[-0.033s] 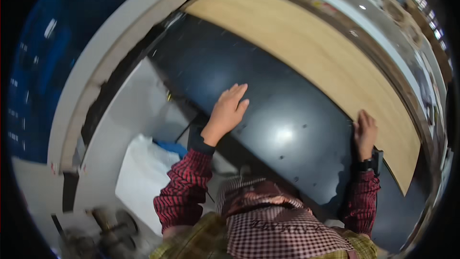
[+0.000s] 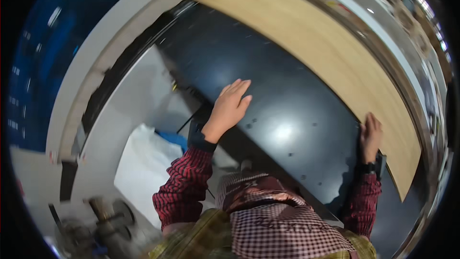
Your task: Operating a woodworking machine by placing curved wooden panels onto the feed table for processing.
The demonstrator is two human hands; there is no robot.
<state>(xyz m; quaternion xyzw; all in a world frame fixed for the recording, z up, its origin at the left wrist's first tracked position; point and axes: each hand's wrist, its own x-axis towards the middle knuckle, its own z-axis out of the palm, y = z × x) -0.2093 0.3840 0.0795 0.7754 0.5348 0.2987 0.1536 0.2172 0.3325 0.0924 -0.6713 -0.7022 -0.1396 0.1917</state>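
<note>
I am extending my released left hand (image 2: 227,111) over the black panel (image 2: 232,48), my right hand (image 2: 371,138) curling by the wooden board (image 2: 306,38), grip unclear.

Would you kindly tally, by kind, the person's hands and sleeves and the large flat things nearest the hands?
Left hand and right hand: 2 hands
Left sleeve and right sleeve: 2 sleeves
Wood-coloured board: 1
Dark surface: 1
Total: 6

Grey floor (image 2: 36,175) lower left; deep-blue surface (image 2: 50,62) above; bright lights (image 2: 443,46) upper right.
</note>
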